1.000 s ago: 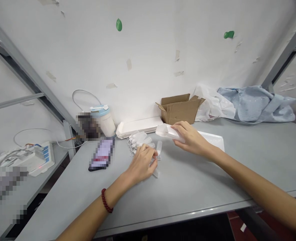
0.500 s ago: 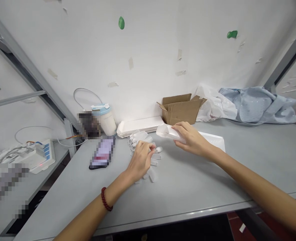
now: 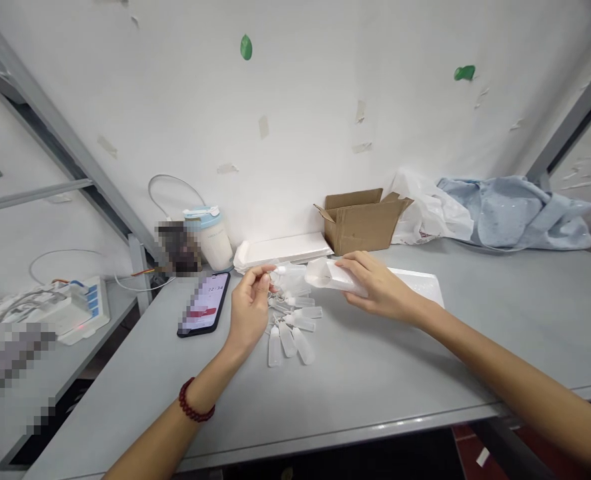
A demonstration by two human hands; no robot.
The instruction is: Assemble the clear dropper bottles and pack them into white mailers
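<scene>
My left hand (image 3: 249,303) pinches the capped end of a small translucent plastic bottle (image 3: 291,275) between thumb and fingers. The bottle points right, close to the open mouth of a white padded envelope (image 3: 320,273). My right hand (image 3: 378,285) grips that envelope from above and keeps its left end gaping. The envelope's far end (image 3: 423,285) shows beyond my wrist. Below my left hand's fingertips, several more translucent bottles (image 3: 303,345) with white caps and cord loops lie fanned out on the grey table (image 3: 375,373).
A stack of white envelopes (image 3: 285,250) lies behind the bottles, beside an open cardboard box (image 3: 363,223). A white plastic bag (image 3: 428,213) and light blue cloth (image 3: 515,210) are at back right. At left stand a blue-lidded cup (image 3: 214,243) and a phone (image 3: 205,307).
My left hand has moved left and slightly up from the pile and now holds a bottle near the envelope. My right hand and the envelope have shifted slightly left and down.
</scene>
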